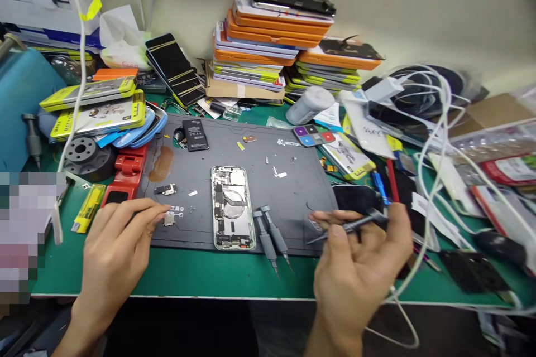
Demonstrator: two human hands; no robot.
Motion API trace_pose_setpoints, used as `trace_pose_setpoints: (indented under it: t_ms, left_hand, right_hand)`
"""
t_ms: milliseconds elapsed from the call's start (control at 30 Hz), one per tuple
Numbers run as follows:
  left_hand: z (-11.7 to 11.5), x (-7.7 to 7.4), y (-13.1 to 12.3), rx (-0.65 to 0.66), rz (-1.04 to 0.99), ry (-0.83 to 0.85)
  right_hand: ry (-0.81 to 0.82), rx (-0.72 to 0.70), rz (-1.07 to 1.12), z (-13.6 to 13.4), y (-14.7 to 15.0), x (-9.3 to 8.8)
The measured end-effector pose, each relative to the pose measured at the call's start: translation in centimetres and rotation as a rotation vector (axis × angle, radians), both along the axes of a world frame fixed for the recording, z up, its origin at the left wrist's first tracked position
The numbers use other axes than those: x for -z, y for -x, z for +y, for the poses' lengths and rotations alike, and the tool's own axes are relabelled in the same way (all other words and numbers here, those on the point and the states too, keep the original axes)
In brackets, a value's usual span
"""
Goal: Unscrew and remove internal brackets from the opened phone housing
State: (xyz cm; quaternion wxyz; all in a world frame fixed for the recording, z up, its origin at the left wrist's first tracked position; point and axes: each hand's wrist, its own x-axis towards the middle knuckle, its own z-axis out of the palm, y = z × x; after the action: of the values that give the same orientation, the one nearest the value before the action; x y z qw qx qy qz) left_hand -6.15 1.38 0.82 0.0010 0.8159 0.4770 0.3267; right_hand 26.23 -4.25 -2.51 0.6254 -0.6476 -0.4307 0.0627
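An opened phone (233, 207) lies upright in the middle of a grey work mat (268, 178), its inner parts showing. My left hand (115, 251) rests on the mat's left edge, its fingers curled, the tips pointing at a small metal part (169, 218). My right hand (360, 268) hovers palm up at the mat's right edge and grips a thin dark tool like tweezers (343, 227), tip pointing left. Two grey screwdrivers (270, 237) lie side by side just right of the phone. A black battery (195, 134) sits at the mat's upper left.
Stacks of orange and yellow phone-case boxes (268, 44) stand at the back. A red holder (128, 173) and black round base (86, 157) sit left of the mat. White cables (431, 139) loop over clutter at the right. Tiny screws and parts dot the mat.
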Motion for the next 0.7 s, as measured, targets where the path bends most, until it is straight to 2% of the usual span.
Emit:
trace_pose_setpoints:
  t_ms: [67,133,200,267,300,400,467,500,600,700]
  left_hand:
    - [-0.6,-0.3,-0.1,0.001,-0.068,-0.038]
    - [-1.3,-0.4,-0.5,0.028,-0.059,-0.075]
    - [-2.0,-0.4,-1.5,0.123,-0.054,-0.038]
    - [-2.5,-0.2,-2.9,0.234,-0.06,0.035]
    - [-2.6,0.0,-3.6,0.26,-0.05,0.055]
    - [-2.4,0.4,-5.1,0.235,-0.004,0.072]
    - [-2.0,0.6,-5.3,0.212,-0.022,0.106]
    - [-1.8,0.6,-5.3,0.217,-0.042,0.135]
    - [-1.6,0.8,-4.9,0.263,-0.047,0.203]
    - [-1.7,0.9,-4.8,0.267,-0.005,0.2]
  right_hand:
    - [-0.041,0.04,-0.153,0.1,0.5,0.1]
    - [-0.008,0.123,-0.34,0.0,0.5,0.2]
    - [0.055,0.23,-0.488,-0.5,0.5,0.0]
    - [0.038,0.274,-0.517,-1.1,1.2,-0.5]
    - [-0.009,0.257,-0.489,-1.5,2.0,-0.8]
    - [-0.155,0.057,-0.386,-1.9,5.3,-1.8]
    - [-0.051,-0.184,-0.394,-1.5,7.6,-2.0]
    - [-0.078,-0.23,-0.386,-1.1,8.4,-1.9]
    - [-0.145,-0.288,-0.388,0.4,9.8,-1.1]
    - [-0.18,-0.295,-0.42,1.3,9.9,-0.3]
